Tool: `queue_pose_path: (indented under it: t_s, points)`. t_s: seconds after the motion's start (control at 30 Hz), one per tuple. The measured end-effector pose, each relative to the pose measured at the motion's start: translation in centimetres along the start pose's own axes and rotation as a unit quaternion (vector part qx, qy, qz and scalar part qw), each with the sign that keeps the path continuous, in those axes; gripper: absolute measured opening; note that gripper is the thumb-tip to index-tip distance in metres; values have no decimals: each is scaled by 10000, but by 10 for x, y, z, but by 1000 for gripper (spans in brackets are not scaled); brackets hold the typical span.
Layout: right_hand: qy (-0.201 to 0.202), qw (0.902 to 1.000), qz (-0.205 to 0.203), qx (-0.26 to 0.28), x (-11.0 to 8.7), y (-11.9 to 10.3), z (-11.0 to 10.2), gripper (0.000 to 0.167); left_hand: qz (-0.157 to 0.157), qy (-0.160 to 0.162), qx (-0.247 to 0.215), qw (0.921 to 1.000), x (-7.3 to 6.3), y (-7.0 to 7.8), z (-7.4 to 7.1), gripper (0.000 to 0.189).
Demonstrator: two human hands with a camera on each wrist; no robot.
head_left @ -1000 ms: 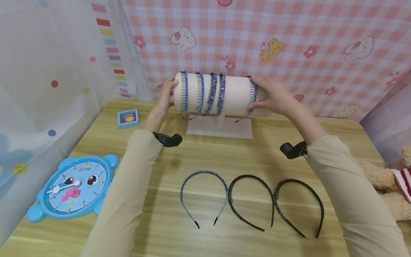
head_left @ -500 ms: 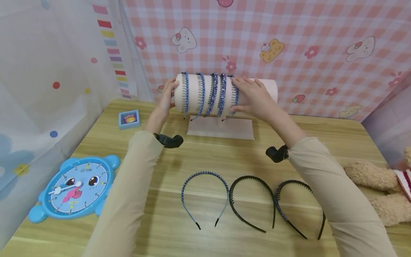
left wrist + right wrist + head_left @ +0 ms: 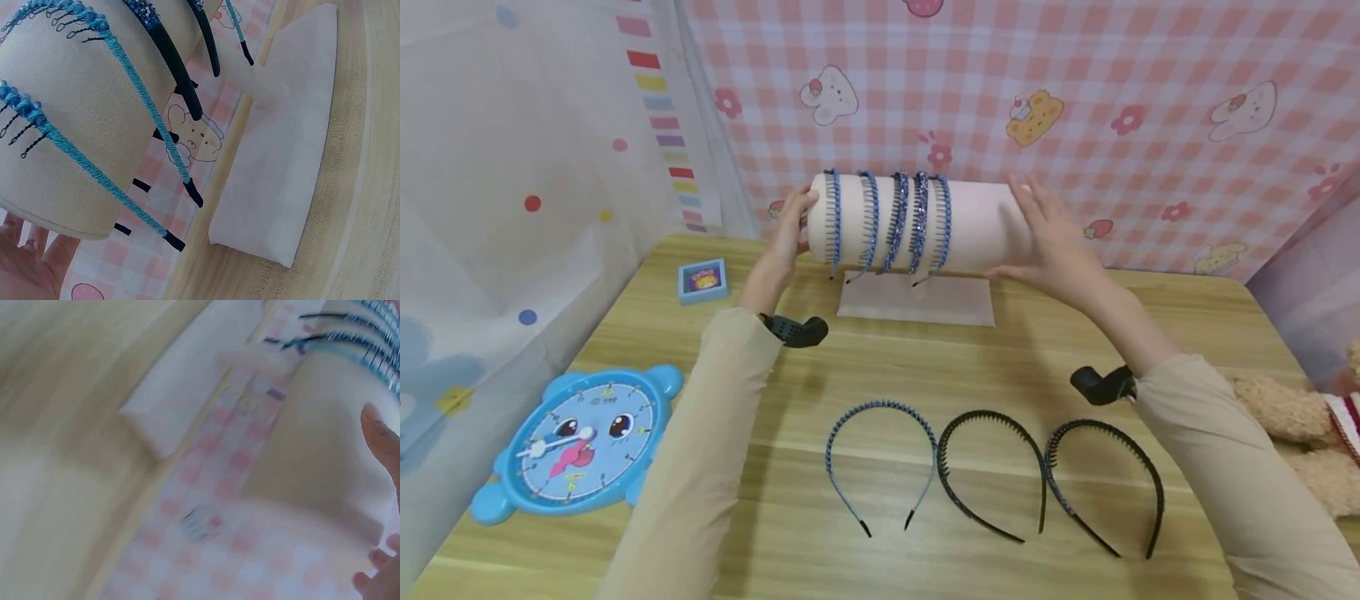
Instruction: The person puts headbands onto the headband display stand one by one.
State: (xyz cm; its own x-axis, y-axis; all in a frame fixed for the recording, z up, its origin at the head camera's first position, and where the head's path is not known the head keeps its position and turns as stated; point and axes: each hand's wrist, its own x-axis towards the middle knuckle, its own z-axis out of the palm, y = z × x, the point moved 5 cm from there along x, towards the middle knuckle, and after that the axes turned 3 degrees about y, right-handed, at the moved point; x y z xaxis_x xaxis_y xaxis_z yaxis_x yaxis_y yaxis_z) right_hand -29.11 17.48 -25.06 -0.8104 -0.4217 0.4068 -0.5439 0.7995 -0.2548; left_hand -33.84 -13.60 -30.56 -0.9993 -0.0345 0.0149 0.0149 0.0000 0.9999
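A white padded headband display roll (image 3: 981, 225) stands on a pale base (image 3: 917, 298); several blue headbands (image 3: 943, 225) sit round its left and middle parts. My left hand (image 3: 785, 229) rests against the roll's left end; in the left wrist view its fingers (image 3: 36, 240) lie fairly straight at the end edge. Near the right end, my right hand (image 3: 1056, 246) has thumb and fingers spread, with no headband between them. In the blurred right wrist view the thumb (image 3: 381, 437) lies in front of the roll, apart from the headbands.
On the table's front lie a blue headband (image 3: 880, 406), a black headband (image 3: 988, 414) and a dark headband with blue decoration (image 3: 1105, 425). A blue toy clock (image 3: 587, 442) and a small blue box (image 3: 703, 282) lie at left, a teddy bear (image 3: 1292, 408) at right.
My right hand slid the rightmost blue headband left along the roll, beside the others, then let go and moved back to the roll's right end. The left hand stayed put.
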Motion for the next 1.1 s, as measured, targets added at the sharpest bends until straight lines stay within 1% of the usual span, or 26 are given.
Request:
queue_pose_path:
  t_s: [0.07, 0.13, 0.2, 0.27, 0.33, 0.4, 0.47, 0.5, 0.53, 0.6, 0.63, 0.67, 0.73, 0.77, 0.8, 0.87, 0.93, 0.97, 1.03, 1.1]
  points:
    - [-78, 9994, 324, 118, -19, 20, -3, 113, -1, 3, -5, 10000, 0, 0, 1, 55]
    - [-381, 9970, 648, 208, -41, 39, -4, 114, 3, 0, 16, 10000, 0, -1, 1, 55]
    - [-1013, 9901, 901, 353, -64, 55, 0, 109, 7, -4, 31, 10000, 0, -2, 0, 55]
    - [-1756, 9778, 1025, 504, -88, 66, 7, 103, -5, 1, 38, 10000, -1, -3, 0, 55]
    - [-2602, 9556, 1118, 811, -110, 71, 15, 94, -4, 5, 24, 10000, -1, -3, -1, 54]
    - [-3362, 9266, 1234, 1149, -130, 73, 24, 85, -12, 32, 1, 10000, -1, -3, -1, 54]
    - [-4011, 8934, 1390, 1470, -146, 72, 34, 74, 2, 37, -11, 10000, 0, -3, -1, 55]
    - [-4278, 8794, 1428, 1522, -152, 72, 38, 68, 13, 34, -18, 10000, 0, -2, -1, 55]
    - [-4462, 8692, 1467, 1544, -157, 72, 41, 61, 25, 28, -27, 10000, 1, -2, -1, 55]
    - [-4675, 8562, 1527, 1583, -164, 73, 46, 48, 39, 14, -37, 10000, 1, -1, 0, 55]
    - [-4704, 8544, 1528, 1591, -165, 73, 48, 42, 36, 14, -39, 10000, 1, -1, 0, 55]
    - [-4700, 8563, 1500, 1530, -165, 75, 49, 36, 34, 14, -38, 10000, 2, -1, -1, 54]
    - [-4622, 8639, 1386, 1444, -163, 77, 49, 27, 9, 9, -45, 10000, 2, -1, -1, 54]
    - [-4580, 8696, 1264, 1341, -161, 78, 49, 24, 4, 13, -55, 10000, 3, -1, -1, 55]
    - [-4554, 8734, 1183, 1256, -159, 79, 48, 22, -4, 17, -54, 10000, 3, -1, -1, 55]
    - [-4449, 8853, 948, 963, -154, 81, 44, 18, -8, 17, -53, 10000, 3, -1, -1, 55]
    - [-4233, 8977, 868, 858, -147, 83, 37, 18, -1, 29, -57, 10000, 3, 0, 0, 55]
    - [-4120, 9030, 911, 811, -142, 85, 32, 19, 11, 39, -56, 10000, 2, 0, 0, 55]
    - [-3859, 9108, 1185, 867, -133, 89, 20, 21, 22, 53, -45, 10000, 2, 0, 0, 55]
    - [-3486, 9197, 1525, 970, -122, 94, 7, 24, 31, 76, -71, 9999, 2, -1, 0, 55]
